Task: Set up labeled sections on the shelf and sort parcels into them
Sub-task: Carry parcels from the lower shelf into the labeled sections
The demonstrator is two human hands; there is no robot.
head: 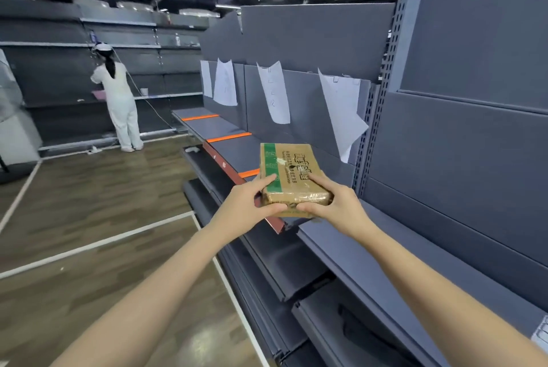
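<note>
A flat brown cardboard parcel (289, 167) with a green tape stripe and black printing is held out over the grey shelf (234, 145). My left hand (250, 202) grips its near left corner, thumb on top. My right hand (335, 203) grips the near right corner, thumb on top. Orange tape strips (228, 137) split the shelf into sections. White paper labels (274, 93) hang on the back panel above the sections. The parcel's near end sits at the shelf's front edge, above one orange strip (248, 173).
Lower grey shelves (296, 271) stick out below and to the right. A perforated upright post (385, 78) stands at the right of the labels. A person in white (120, 96) stands at far shelving on the left. White lines mark the wooden floor (98, 212).
</note>
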